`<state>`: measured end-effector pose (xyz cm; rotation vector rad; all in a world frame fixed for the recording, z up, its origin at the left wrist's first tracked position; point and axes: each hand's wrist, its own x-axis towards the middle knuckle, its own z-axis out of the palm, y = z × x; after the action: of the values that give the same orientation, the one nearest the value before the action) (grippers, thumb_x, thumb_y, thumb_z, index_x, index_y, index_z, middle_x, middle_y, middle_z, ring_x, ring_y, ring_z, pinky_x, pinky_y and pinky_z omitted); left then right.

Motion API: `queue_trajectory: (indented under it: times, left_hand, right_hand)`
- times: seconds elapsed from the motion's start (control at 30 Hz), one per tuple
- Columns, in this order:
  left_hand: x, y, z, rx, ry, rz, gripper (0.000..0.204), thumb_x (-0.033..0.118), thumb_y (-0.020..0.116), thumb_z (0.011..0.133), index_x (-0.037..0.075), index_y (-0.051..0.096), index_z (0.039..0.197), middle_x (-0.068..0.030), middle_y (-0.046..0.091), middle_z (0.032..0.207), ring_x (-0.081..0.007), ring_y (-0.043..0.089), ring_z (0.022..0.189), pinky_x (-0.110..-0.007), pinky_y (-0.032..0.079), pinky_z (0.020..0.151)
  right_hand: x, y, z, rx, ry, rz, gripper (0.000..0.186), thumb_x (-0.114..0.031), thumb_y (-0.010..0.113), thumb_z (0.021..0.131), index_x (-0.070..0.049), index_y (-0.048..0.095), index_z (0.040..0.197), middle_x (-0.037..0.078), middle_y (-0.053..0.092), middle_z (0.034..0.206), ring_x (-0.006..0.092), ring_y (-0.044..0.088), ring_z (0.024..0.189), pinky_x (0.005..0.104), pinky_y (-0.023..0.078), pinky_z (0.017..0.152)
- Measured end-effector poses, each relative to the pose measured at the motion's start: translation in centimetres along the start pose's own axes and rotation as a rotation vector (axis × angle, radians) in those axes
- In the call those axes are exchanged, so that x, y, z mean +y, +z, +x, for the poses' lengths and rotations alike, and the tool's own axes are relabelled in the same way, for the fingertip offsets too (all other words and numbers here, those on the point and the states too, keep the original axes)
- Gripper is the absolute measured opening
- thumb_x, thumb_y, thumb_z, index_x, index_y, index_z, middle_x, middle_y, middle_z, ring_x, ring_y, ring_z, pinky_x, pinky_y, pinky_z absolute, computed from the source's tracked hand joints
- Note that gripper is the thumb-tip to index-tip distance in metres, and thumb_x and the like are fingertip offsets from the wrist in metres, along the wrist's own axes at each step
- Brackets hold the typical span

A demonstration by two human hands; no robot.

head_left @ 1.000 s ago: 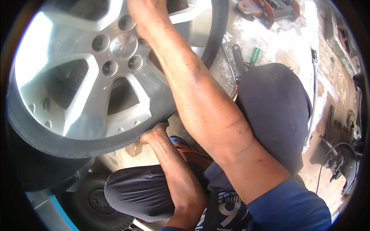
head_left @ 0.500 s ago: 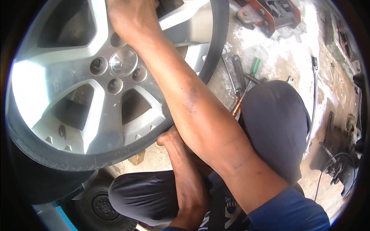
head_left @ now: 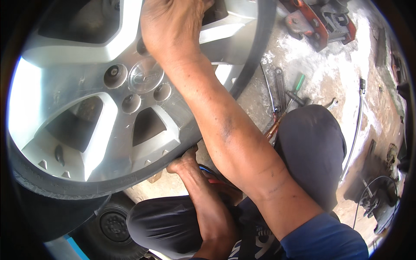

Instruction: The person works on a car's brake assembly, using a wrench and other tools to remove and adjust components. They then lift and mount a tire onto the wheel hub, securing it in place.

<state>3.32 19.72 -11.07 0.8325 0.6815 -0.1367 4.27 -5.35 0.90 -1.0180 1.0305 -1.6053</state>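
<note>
A large silver alloy wheel with a black tyre fills the left side. Around its round centre cap sit several bolt holes; a dark nut or stud end shows in one, while another is partly covered. My right hand lies over the upper spokes beside the hub, most of its fingers past the top edge or hidden behind the hand. Low on the tyre, my left hand is bent up against the bottom edge, its fingers out of sight beneath the rubber.
My knees are bent below the wheel. Spanners and a green-handled tool lie on the floor to the right. Beyond are a red metal jack, a long thin rod and dark parts. A spare wheel sits lower left.
The whole view has shifted, so wheel and floor tools appear further right and lower. My right hand has moved slightly right over the spokes; my left stays under the tyre.
</note>
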Motion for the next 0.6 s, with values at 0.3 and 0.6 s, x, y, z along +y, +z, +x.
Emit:
queue_trajectory:
  times: [0.3,0.6]
  left_hand:
    - [0.6,-0.4,3.3,-0.186,-0.112,-0.002,0.062,0.047,0.041,0.1,0.006,0.05,0.144,-0.0203,0.047,0.15,-0.0431,0.041,0.14,-0.07,0.033,0.112]
    - [0.8,5.0,-6.1,0.119,0.08,-0.074,0.059,0.04,0.041,0.101,0.003,0.052,0.145,-0.0181,0.05,0.15,-0.0367,0.044,0.141,-0.058,0.032,0.121]
  right_hand:
    - [-3.3,-1.4,0.5,-0.015,-0.074,0.406,0.084,-0.058,0.045,0.103,0.018,0.03,0.136,0.036,0.043,0.132,0.0421,0.047,0.128,0.0469,0.039,0.11]
    - [-1.5,0.5,1.7,-0.2,0.265,-0.016,0.113,-0.074,0.025,0.1,0.023,0.0,0.151,0.047,0.011,0.156,0.0526,0.015,0.151,0.0502,0.016,0.126]
